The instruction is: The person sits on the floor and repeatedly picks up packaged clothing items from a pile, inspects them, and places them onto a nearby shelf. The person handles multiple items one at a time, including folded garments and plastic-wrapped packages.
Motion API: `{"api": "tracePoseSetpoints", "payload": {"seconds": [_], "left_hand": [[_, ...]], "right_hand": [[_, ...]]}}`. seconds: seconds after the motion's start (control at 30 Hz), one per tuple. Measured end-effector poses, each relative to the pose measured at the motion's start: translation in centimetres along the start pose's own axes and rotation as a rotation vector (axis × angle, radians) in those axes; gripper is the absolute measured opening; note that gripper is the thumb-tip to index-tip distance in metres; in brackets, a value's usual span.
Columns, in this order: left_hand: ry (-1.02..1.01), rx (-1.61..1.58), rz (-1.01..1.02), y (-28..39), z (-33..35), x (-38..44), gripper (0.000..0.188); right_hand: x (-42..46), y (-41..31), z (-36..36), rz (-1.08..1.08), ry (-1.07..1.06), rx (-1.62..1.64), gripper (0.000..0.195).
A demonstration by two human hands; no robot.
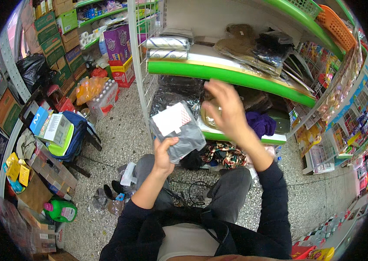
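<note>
A flat dark item in a clear plastic packet with a white card [189, 140] is gripped at its lower edge by my left hand [164, 155], thumb on top. My right hand [226, 112] is raised and blurred to the right of it, fingers apart, with nothing seen in it. Behind the hands, the lower shelf [226, 137] holds dark plastic-wrapped packets [179, 86] and a purple cloth item [260, 123]. Below that shelf lies a bundle of camouflage fabric [224, 154].
The upper shelf's green edge [229, 76] crosses above my hands. A white wire rack side [141, 65] stands at left. Plastic-wrapped items [115, 199] lie on the speckled floor near my knees. A stool with a blue bag [76, 133] is further left.
</note>
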State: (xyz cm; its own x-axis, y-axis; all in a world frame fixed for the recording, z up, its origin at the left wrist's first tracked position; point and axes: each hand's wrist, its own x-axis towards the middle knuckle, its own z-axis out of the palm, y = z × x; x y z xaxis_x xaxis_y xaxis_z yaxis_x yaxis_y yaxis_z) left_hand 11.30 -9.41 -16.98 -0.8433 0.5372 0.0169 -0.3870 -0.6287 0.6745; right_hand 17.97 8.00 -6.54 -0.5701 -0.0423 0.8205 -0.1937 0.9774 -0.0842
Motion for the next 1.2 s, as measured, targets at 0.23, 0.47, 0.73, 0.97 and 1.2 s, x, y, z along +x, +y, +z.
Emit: {"api": "tracePoseSetpoints", "payload": {"seconds": [0.23,0.47,0.73,0.97,1.2], "left_hand": [[-0.032,-0.007,0.056,2.3,1.7,0.6,0.038],[-0.050,-0.003,-0.027,2.9,0.1,1.2,0.048],[-0.138,0.108,-0.006,6.5,4.8,1.8,0.039],[-0.377,0.136,-0.038,8.3,11.1,6.6,0.039],[-0.704,0.277,-0.451,9.8,16.2,13.1,0.042]], "right_hand": [[10.6,14.7,-3.1,0.012,-0.189,-0.549,0.047],[10.5,17.9,-1.7,0.228,-0.477,-1.008,0.042],[10.9,20.6,-2.3,0.296,-0.415,-1.204,0.038],[10.0,16.9,-4.4,0.042,-0.147,-0.510,0.051],[11.4,9.0,-6.9,0.626,-0.457,0.845,0.051]]}}
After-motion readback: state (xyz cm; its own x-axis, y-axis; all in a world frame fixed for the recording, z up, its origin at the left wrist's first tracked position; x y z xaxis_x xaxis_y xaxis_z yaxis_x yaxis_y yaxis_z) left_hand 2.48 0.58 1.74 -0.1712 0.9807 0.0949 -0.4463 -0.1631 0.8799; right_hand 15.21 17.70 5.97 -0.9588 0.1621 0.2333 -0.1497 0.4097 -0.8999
